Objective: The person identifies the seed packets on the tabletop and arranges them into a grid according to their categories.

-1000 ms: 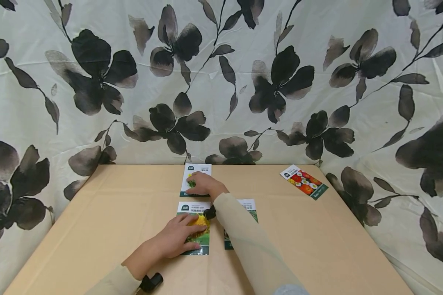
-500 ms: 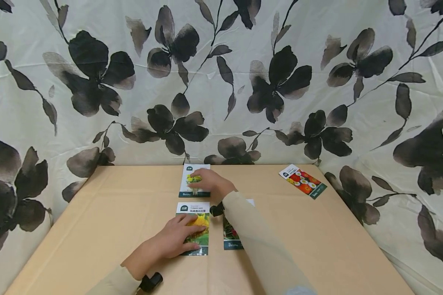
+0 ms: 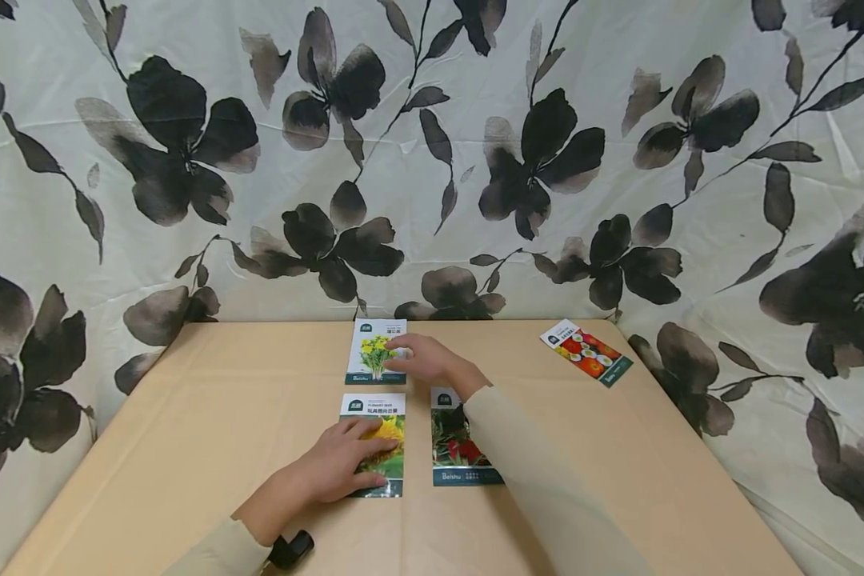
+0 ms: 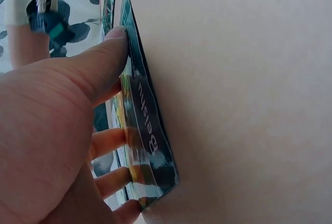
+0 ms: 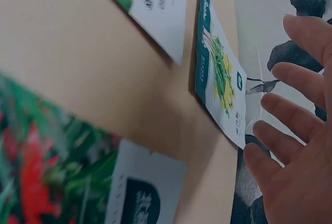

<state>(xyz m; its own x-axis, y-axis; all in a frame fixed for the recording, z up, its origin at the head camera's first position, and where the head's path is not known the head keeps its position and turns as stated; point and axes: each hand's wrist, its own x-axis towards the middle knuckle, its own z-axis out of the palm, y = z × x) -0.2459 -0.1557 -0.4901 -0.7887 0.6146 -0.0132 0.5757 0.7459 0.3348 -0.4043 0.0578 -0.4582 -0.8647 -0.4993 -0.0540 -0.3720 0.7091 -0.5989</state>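
My left hand (image 3: 334, 462) rests with spread fingers on a seed packet with a yellow sunflower picture (image 3: 372, 406). In the left wrist view its thumb and fingertips touch the face of that sunflower packet (image 4: 150, 141). My right hand (image 3: 428, 358) hovers at the right edge of a white seed packet with yellow flowers on green stems (image 3: 376, 352), near the table's far edge. The right wrist view shows the right hand (image 5: 298, 110) with straight fingers, holding nothing, beside that yellow-flower packet (image 5: 220, 73). Below the right forearm lies a packet with red flowers (image 3: 461, 450), partly hidden by the sleeve.
A packet with red, orange and white flowers (image 3: 586, 352) lies slanted at the back right of the beige table (image 3: 223, 416). A white curtain with dark flower print (image 3: 432, 160) hangs behind the table's far edge.
My right hand has drawn back to the right off the yellow-flower packet, uncovering its picture and more of the red-flower packet. The left hand stays on the sunflower packet.
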